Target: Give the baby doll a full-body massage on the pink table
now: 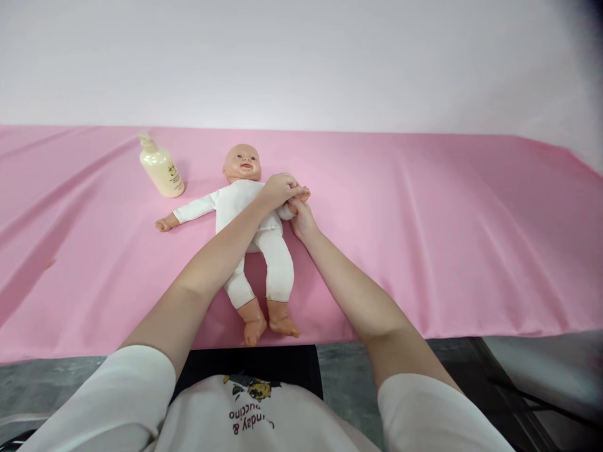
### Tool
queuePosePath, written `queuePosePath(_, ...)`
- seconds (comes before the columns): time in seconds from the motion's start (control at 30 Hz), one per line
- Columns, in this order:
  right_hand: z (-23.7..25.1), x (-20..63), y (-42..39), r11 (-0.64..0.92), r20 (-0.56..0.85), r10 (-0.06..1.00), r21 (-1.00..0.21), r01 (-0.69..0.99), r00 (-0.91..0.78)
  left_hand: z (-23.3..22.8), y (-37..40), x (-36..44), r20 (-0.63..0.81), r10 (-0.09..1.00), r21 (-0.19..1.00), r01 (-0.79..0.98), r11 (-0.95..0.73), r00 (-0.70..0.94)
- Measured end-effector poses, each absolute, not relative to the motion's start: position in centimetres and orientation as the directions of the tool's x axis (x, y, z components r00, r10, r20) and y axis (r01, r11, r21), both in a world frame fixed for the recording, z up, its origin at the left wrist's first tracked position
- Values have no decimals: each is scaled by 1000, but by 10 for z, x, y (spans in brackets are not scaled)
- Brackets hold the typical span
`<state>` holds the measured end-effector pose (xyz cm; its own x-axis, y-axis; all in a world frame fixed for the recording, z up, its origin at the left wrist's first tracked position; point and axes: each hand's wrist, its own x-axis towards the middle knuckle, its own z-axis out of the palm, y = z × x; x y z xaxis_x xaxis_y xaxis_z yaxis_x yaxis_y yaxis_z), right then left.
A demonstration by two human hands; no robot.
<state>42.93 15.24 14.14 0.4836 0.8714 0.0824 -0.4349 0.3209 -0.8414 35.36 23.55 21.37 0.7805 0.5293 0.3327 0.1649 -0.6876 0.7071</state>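
Note:
A baby doll [279,267] with a bare head and a white cloth body lies on its back, feet towards me. My left hand [279,190] reaches across the doll's chest, its fingers closed over the doll's hand [305,195] on the right side. From below and to the right, my right hand [304,221] grips that same small hand near the wrist, with the thumb up against it. My fingers partly cover the doll's hand and forearm. The doll's other arm [198,207] stretches out to the left, untouched.
A cream-coloured pump bottle [161,169] is left of the doll's head. The pink cloth [424,238] covers the table, with creases on both sides. Its front edge runs just beyond the doll's feet, and a white wall [301,63] rises behind.

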Motion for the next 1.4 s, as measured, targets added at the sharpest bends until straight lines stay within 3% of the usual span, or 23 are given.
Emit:
queuePosePath(0.23, 140, 430, 153, 321, 69, 867, -834, -448, 493, 208, 240, 353, 318, 551, 708, 193, -679, 771)
queuePosePath(0.43, 141, 430, 153, 304, 50, 860, -850, -431, 508, 204, 243, 353, 291, 499, 742, 137, -657, 816)
queuePosePath(0.63, 139, 432, 154, 313, 81, 875, -847, -430, 477, 207, 241, 352, 225, 524, 726, 217, -652, 821)
queuePosePath(1.2, 143, 428, 151, 296, 67, 862, -871, -391, 503, 210, 236, 352, 253, 551, 719, 226, -657, 795)
queuePosePath(1.4, 141, 429, 149, 265, 93, 872, -915, -303, 480, 211, 237, 353, 217, 690, 793, 288, -537, 690)
